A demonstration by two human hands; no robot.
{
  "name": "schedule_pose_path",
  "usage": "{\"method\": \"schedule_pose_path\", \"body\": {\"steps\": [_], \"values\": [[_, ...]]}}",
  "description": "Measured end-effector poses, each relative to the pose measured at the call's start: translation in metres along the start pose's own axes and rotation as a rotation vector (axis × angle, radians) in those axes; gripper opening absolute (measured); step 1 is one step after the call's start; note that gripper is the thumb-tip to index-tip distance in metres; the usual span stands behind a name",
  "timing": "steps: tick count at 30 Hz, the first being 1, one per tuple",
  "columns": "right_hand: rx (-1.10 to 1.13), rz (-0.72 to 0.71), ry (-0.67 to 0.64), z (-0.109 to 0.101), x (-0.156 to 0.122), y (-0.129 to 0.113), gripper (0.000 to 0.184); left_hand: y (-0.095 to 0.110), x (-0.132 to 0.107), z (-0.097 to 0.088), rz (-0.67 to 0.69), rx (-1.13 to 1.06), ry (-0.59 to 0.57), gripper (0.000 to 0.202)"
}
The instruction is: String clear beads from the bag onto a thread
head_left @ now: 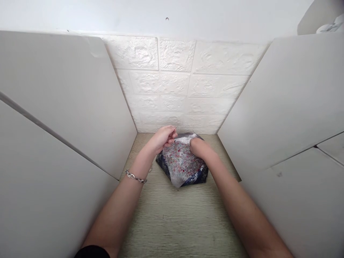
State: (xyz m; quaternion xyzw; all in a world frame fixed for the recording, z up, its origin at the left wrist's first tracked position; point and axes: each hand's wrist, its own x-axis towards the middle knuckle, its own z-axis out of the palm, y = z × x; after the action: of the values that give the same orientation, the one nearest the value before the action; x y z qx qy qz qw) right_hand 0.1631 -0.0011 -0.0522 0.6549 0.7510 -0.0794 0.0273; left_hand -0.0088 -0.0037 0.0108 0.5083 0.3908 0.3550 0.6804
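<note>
A clear plastic bag of small multicoloured beads (180, 159) lies on a dark blue patterned box (197, 177) near the back of the tabletop. My left hand (162, 138) is curled in a pinch at the bag's upper left edge, holding something I cannot make out. My right hand (200, 147) rests on the bag's upper right part, fingers bent down into it and mostly hidden. A silver chain bracelet (135, 176) sits on my left wrist.
A beige woven-textured tabletop (177, 218) stretches toward me. Tall white panels stand on the left (64, 118) and right (285, 107), forming a narrow booth. A white embossed brick-pattern wall (177, 86) closes the back.
</note>
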Motion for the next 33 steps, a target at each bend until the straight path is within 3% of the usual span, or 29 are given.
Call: {"method": "schedule_pose_path", "body": {"steps": [5,10,19,33], "values": [[0.039,0.026,0.028,-0.0050,0.0008,0.0021,0.029,-0.0035,0.0028,-0.0004,-0.009,0.015,-0.002,0.014],[0.046,-0.034,0.000,-0.0076,0.0029,0.0013,0.035,-0.0065,0.0053,0.0000,-0.025,0.020,-0.012,0.014],[-0.049,-0.039,-0.062,-0.0041,-0.0015,0.0019,0.025,-0.0041,0.0029,-0.0006,-0.024,0.051,-0.013,0.013],[-0.038,-0.034,-0.053,-0.0016,-0.0014,-0.0035,0.027,-0.0088,0.0061,-0.0036,-0.005,0.045,-0.028,0.015]]}}
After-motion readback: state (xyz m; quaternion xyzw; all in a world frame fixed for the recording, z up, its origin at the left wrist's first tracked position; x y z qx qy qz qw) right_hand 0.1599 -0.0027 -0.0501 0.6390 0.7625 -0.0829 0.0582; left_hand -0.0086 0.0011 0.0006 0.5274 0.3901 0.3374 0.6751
